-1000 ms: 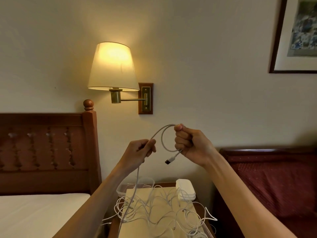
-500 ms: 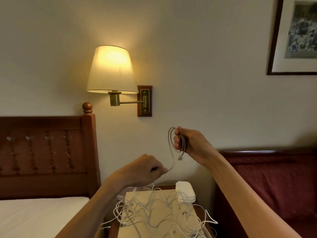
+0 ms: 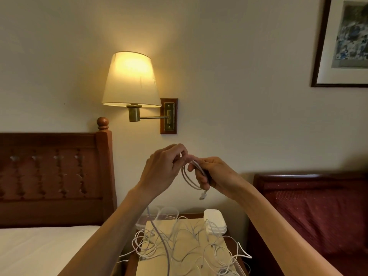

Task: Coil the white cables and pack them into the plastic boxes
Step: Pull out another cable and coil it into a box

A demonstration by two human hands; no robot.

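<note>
Both hands raised in front of the wall, below the wall lamp [image 3: 131,80]. Right hand [image 3: 216,173] has its fingers curled round a small coil of white cable [image 3: 189,176]; a few loops hang from the grip and the short end with its connector [image 3: 203,195] dangles just below the fingers. Left hand [image 3: 162,170] meets the coil from the left, fingertips bent in and pinching the cable at the top of the loops; exact finger contact is blurred. The free run of the same cable [image 3: 159,236] drops from under the left hand down to the nightstand [image 3: 232,244], where it joins a loose tangle of white cables [image 3: 189,246] spread over a pale board. A stack of white lids or boxes [image 3: 215,222] sits at the far right of the nightstand; a clear plastic box [image 3: 143,222] is just visible at the far left, partly hidden by the left forearm. Handling judgement: cable is light, thin and limp, with some spring, so loops will likely open if the pinch relaxes. Best held where all the loops cross, as the right hand does, not by the connector. The jacket looks smooth, so it may slide through a loose grip. Risk: the trailing run could drag neighbouring cables up from the tangle.
</note>
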